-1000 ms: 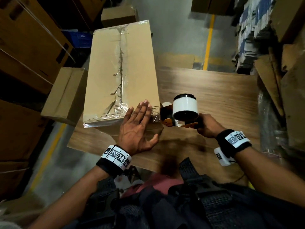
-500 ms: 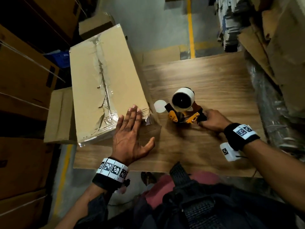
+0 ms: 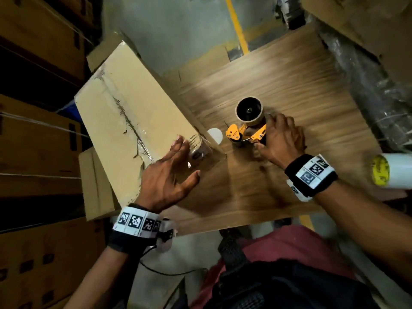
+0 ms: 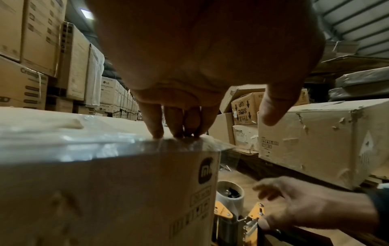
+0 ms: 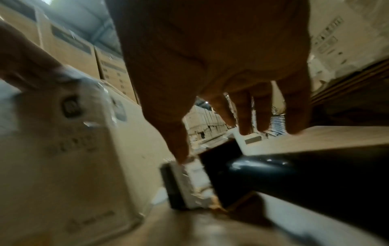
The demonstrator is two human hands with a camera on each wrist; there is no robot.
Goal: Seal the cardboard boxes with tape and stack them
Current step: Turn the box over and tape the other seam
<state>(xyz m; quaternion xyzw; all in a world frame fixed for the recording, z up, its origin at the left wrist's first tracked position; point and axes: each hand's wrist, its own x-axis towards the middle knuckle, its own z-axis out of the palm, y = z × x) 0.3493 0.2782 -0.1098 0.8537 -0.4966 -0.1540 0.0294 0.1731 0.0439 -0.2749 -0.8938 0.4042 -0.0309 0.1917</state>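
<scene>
Spare tape roll (image 3: 392, 172) sits at the wood desk (image 3: 301, 90) edge, warehouse cartons (image 4: 63, 55) all around; left hand (image 3: 166, 175) fingers flat on the box (image 3: 124, 108), right hand (image 3: 282, 139) fingers relaxed over the tape dispenser (image 3: 246, 128).

Left hand (image 3: 166, 175): flat, fingers straight, fingertips (image 4: 156, 133) pressing the taped top edge of the cardboard box (image 3: 133, 112), thumb spread. Right hand (image 3: 281, 139): right of that box, fingers extended, loosely spread, gripping nothing.

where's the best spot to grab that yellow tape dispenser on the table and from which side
Probably by the black handle, coming from the near right, where the right hand hovers open. The tape dispenser lies on the table with its roll toward the far side and its yellow frame toward the cardboard box, leaving the handle exposed.
</scene>
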